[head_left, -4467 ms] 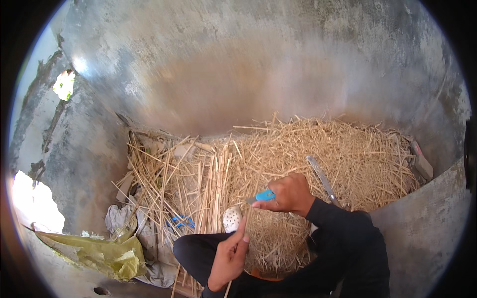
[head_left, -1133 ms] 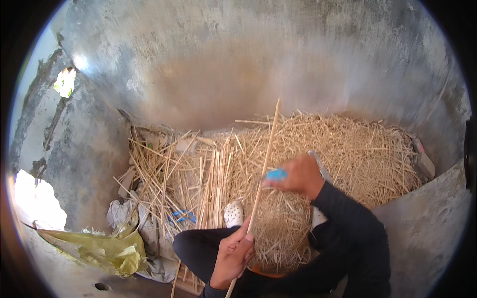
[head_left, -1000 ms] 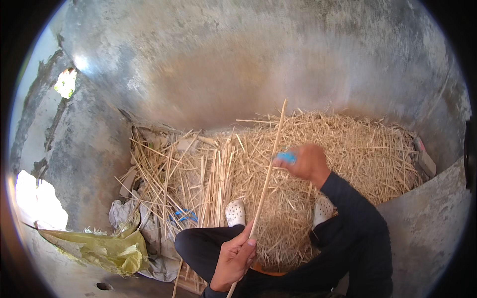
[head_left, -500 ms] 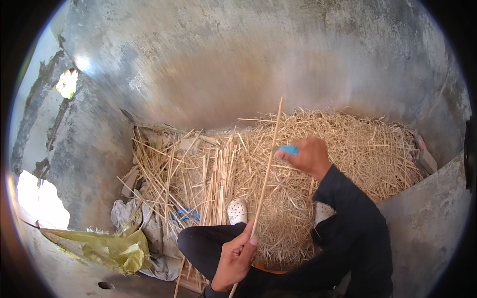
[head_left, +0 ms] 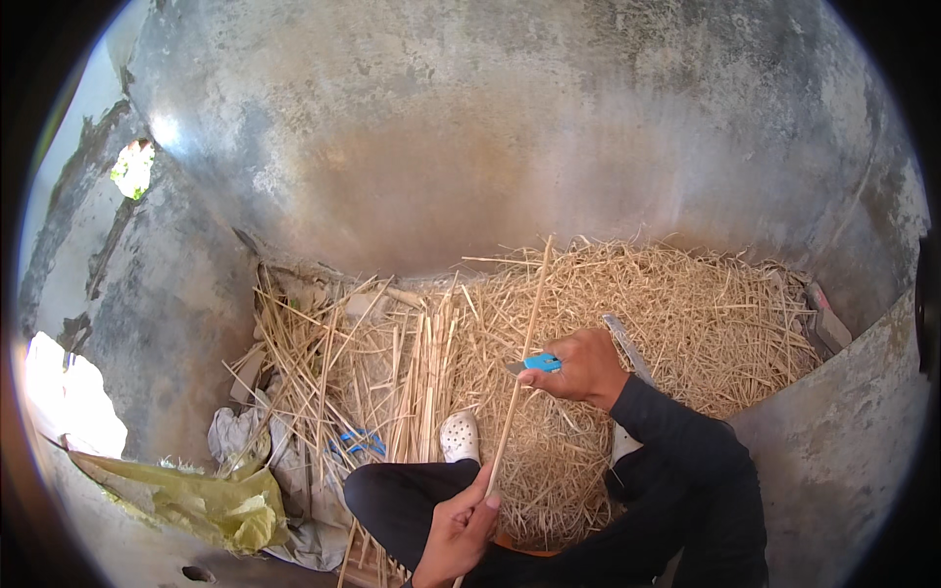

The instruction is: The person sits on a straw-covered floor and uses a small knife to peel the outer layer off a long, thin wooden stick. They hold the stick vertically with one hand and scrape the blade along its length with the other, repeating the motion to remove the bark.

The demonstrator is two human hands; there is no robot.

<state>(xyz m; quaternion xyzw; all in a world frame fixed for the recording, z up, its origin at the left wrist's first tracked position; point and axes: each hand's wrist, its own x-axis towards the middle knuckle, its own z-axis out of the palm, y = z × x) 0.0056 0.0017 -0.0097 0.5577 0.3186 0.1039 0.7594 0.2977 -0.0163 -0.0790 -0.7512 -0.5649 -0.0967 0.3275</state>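
A long, thin, pale wooden stick (head_left: 524, 367), like a split bamboo strip, slants up and away from me. My left hand (head_left: 458, 534) is closed around its lower part, near my knee. My right hand (head_left: 583, 367) grips a knife with a bright blue handle (head_left: 542, 363). Its short grey blade (head_left: 515, 367) lies at the stick's edge, with the thumb close by. A longer grey flat strip (head_left: 627, 348) shows behind the right hand; I cannot tell whether the hand holds it.
Pale shavings (head_left: 706, 314) are heaped against the concrete wall (head_left: 490, 127). Several split strips (head_left: 421, 382) lie left of my white clog (head_left: 459, 436). Farther left are loose sticks (head_left: 304, 343), a blue thing (head_left: 361, 443), a grey cloth (head_left: 233, 431) and a yellowish sheet (head_left: 216, 505).
My right hand has come down and toward me along the stick with the blue knife, and its blade now shows clearly. My left hand keeps its grip, and the view has tilted slightly.
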